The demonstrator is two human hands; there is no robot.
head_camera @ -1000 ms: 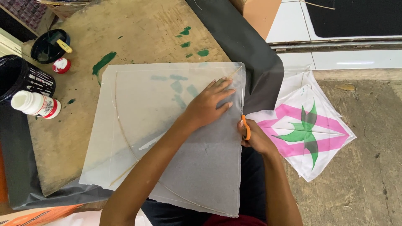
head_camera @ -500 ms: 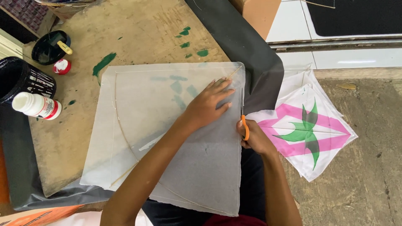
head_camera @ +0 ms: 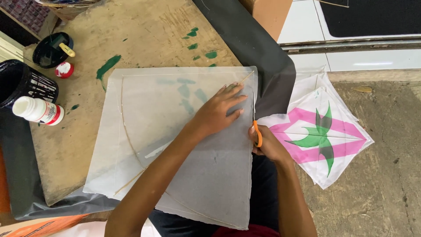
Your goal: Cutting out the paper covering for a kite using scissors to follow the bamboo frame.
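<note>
Landmark: the translucent white sheet (head_camera: 175, 145) lying across the board (head_camera: 79, 127), its near edge overhanging toward the person.

Far left of the sheet: black basket (head_camera: 22, 85), with a white glue bottle (head_camera: 37, 110) lying on its side just beside it. Above these, a black dish (head_camera: 48, 50) and a small red-and-white cap (head_camera: 64, 70). Green paint smears on the board at the sheet's upper left corner and along its top edge.

On the sheet: thin bamboo sticks, one curved, one running toward the top right corner. Left hand (head_camera: 217, 112) lies flat on the sheet's right part, fingers spread and pressed down, gripping nothing.

At the sheet's right edge: right hand (head_camera: 268, 147), fingers closed around the orange scissors (head_camera: 258, 134), blades pointing up along that edge. Whether the blades stand open or shut cannot be told from here.

Right of the sheet: black plastic (head_camera: 263, 57) under its corner, then a stack of kites (head_camera: 322, 136) with a pink and green pattern, on the floor.

Risks, as judged: the sheet looks thin, so a tug from the scissors could tear it or pull the cut off line if the left hand eases. The left fingertips sit near the blade path, so a nick is possible. The overhanging near edge may sag and crease.
</note>
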